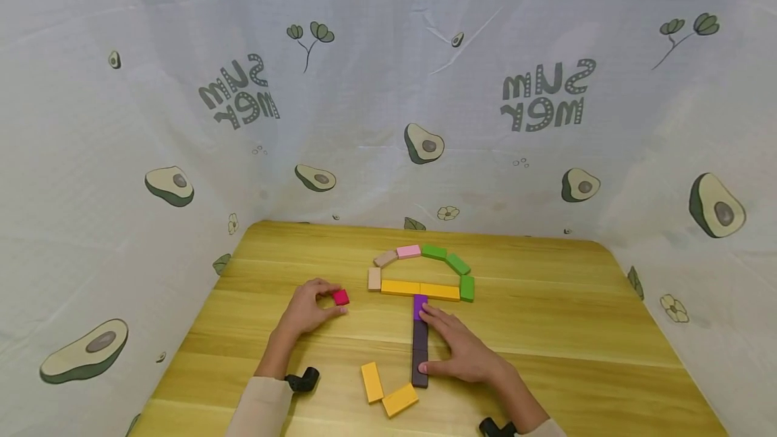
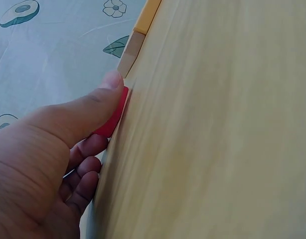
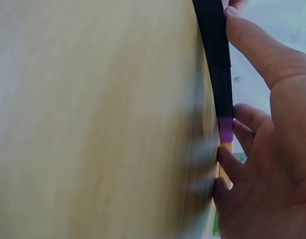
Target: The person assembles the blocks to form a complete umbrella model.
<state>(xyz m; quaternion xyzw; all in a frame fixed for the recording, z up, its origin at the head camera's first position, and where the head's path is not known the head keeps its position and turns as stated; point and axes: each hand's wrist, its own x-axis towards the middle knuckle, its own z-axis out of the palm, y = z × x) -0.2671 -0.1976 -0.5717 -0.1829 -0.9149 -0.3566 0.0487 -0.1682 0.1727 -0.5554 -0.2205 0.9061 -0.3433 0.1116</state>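
Observation:
A small red block (image 1: 341, 297) lies on the table at left of centre. My left hand (image 1: 308, 309) is around it, fingertips at its far edge and the thumb (image 2: 100, 107) just short of its near side in the head view. Right of centre, a purple block (image 1: 420, 307) and dark blocks (image 1: 420, 349) form a straight upright column. My right hand (image 1: 463, 349) rests along this column's right side, fingertips touching the purple block and the thumb (image 3: 257, 45) against the lowest dark block. Its fingers are spread and fairly straight.
Above the column, two yellow blocks (image 1: 420, 288) form a line under an arch of tan (image 1: 374, 279), pink (image 1: 409, 251) and green blocks (image 1: 434, 252). Two loose yellow blocks (image 1: 372, 383) lie near the front. A patterned cloth (image 1: 388, 86) surrounds the wooden table (image 1: 546, 329).

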